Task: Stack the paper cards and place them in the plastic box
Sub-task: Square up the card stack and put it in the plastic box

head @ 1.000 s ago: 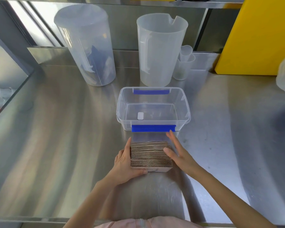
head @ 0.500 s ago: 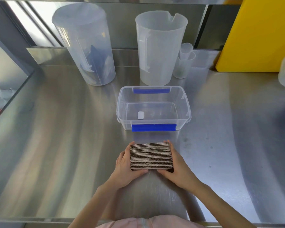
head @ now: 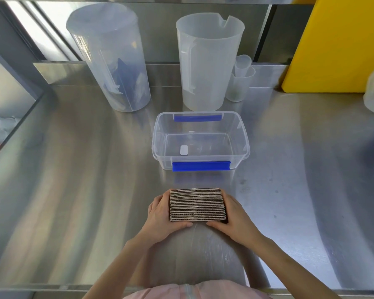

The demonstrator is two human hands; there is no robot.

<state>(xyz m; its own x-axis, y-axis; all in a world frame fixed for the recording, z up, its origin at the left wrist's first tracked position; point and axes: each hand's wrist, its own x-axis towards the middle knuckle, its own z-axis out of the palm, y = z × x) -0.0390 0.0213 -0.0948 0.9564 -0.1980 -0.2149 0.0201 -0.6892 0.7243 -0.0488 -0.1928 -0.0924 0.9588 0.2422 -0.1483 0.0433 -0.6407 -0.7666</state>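
Note:
A squared-up stack of brown paper cards (head: 197, 205) stands on edge on the steel counter, its corrugated edges facing up. My left hand (head: 163, 214) presses its left side with the thumb under the near edge. My right hand (head: 233, 214) clasps the right side the same way. The clear plastic box (head: 159, 134) with blue clips sits just beyond the stack, lidless, holding only a small white tag.
A lidded clear pitcher (head: 110, 61) and an open measuring jug (head: 205, 61) stand behind the box, with small nested cups (head: 241, 80) to their right. A yellow board (head: 337, 44) leans at the back right. The counter's front edge (head: 52, 287) is near my body.
My right hand has closed from an open, flat pose onto the stack's right side. The stack has been squared and pulled a little toward me, away from the box.

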